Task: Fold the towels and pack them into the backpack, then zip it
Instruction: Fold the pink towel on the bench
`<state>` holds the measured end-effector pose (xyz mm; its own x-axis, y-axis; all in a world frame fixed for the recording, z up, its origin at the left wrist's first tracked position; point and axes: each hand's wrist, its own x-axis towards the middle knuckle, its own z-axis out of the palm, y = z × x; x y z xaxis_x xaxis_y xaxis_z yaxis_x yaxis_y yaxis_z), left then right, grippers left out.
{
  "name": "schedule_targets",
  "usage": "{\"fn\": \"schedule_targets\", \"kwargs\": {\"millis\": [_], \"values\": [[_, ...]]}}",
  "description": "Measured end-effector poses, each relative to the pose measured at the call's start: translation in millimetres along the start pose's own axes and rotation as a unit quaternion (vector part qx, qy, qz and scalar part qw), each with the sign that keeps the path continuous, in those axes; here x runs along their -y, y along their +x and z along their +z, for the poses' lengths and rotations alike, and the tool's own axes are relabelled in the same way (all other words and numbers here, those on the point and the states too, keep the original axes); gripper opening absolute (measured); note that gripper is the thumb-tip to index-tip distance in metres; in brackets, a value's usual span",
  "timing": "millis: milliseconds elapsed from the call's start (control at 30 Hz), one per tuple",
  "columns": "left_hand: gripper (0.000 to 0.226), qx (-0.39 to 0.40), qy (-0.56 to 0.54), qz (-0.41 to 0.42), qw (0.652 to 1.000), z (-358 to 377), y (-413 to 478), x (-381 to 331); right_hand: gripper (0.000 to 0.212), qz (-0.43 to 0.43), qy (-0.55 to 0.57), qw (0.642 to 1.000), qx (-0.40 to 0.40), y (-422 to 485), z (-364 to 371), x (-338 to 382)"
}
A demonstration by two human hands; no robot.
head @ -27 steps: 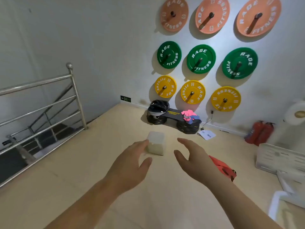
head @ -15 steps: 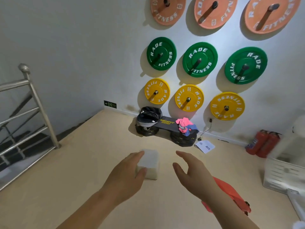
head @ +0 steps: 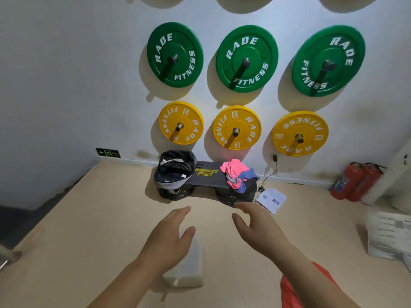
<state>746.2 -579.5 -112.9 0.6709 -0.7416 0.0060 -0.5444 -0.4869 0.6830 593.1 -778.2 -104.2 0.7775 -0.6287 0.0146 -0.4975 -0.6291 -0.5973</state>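
A black and grey backpack (head: 174, 171) sits on the left end of a black step bench (head: 206, 177) by the far wall. Crumpled pink and blue towels (head: 236, 174) lie in a heap on the bench's right end. My left hand (head: 169, 243) and my right hand (head: 258, 230) are held out in front of me above the floor, fingers relaxed and apart, holding nothing. Both hands are short of the bench and touch neither the backpack nor the towels.
A white plastic container (head: 189, 270) stands on the tan floor below my left hand. An orange object (head: 298, 290) lies at the lower right. White paper (head: 271, 198), two red fire extinguishers (head: 355, 183) and a white crate (head: 389, 234) are to the right. Weight plates (head: 246, 61) hang on the wall.
The view has moved forward and toward the bench, which is larger now. The railing has left the view. The white container has slid down under my left hand. Both hands stay empty.
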Motion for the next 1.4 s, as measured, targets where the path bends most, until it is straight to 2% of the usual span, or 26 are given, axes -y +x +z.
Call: {"fn": "schedule_targets", "kwargs": {"millis": [233,433,567,667,800,900,1133,1233,1333,1400], "values": [[0.05,-0.008,-0.001,-0.024,1.0,-56,170,53,0.042,-0.013,-0.008,0.998,0.065,205,34,40],[0.027,0.018,-0.006,0.02,1.0,-82,349,130,0.036,0.027,-0.026,0.997,0.064,365,78,49],[0.038,0.07,0.0,0.06,0.996,-73,477,161,0.029,0.099,-0.008,0.994,0.034,451,89,47],[0.049,0.11,0.014,0.084,0.99,-54,552,156,0.026,0.145,0.001,0.989,0.015,502,86,29],[0.051,0.168,0.031,0.109,0.979,-10,638,130,0.024,0.191,0.045,0.98,-0.001,563,71,-22],[0.052,0.198,0.032,0.097,0.975,43,700,123,0.019,0.225,0.078,0.971,-0.004,618,65,-85],[0.055,0.189,0.04,0.055,0.98,175,825,130,0.029,0.239,0.108,0.964,0.047,759,103,-248],[0.055,0.211,0.018,0.022,0.977,208,856,150,0.027,0.276,0.163,0.946,0.04,797,136,-295],[0.052,0.217,0.0,0.005,0.976,239,886,191,0.015,0.323,0.215,0.921,0.022,824,182,-334],[0.048,0.204,0.012,-0.009,0.979,264,909,229,0.024,0.379,0.234,0.895,-0.002,844,224,-365]]}}
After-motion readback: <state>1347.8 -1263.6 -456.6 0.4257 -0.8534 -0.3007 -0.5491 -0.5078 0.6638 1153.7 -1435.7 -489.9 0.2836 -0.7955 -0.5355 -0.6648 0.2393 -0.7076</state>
